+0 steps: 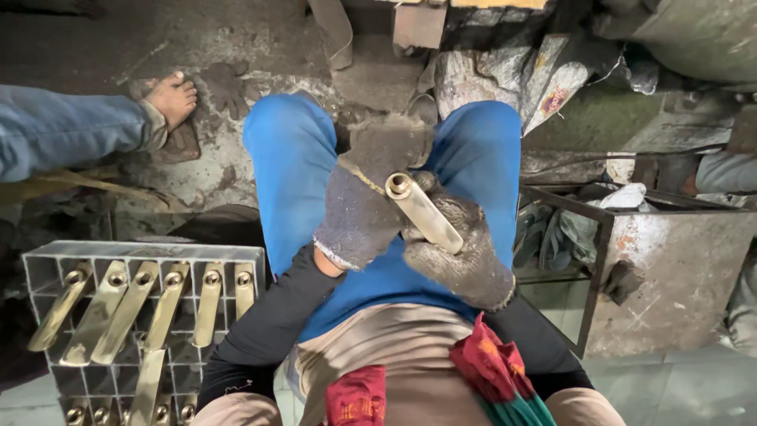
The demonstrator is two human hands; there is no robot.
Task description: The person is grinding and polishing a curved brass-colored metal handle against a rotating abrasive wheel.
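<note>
Grimy workshop floor, gloved fingers [461, 252] wrapped around brass handle [422, 211]

A single head-worn camera looks steeply down from above the seated person's own lap, close enough that the blue-trousered knees [378, 170] fill the centre of the frame. The view faces forward and downward: the grimy dark floor [102, 43] runs out toward twelve o'clock, the wearer's torso lies at six. At eight o'clock sits a grey gridded plastic crate [39, 264], at three o'clock a rusty open metal box [670, 268]. Another person's jeans-clad leg [71, 126] enters at ten o'clock.
</note>
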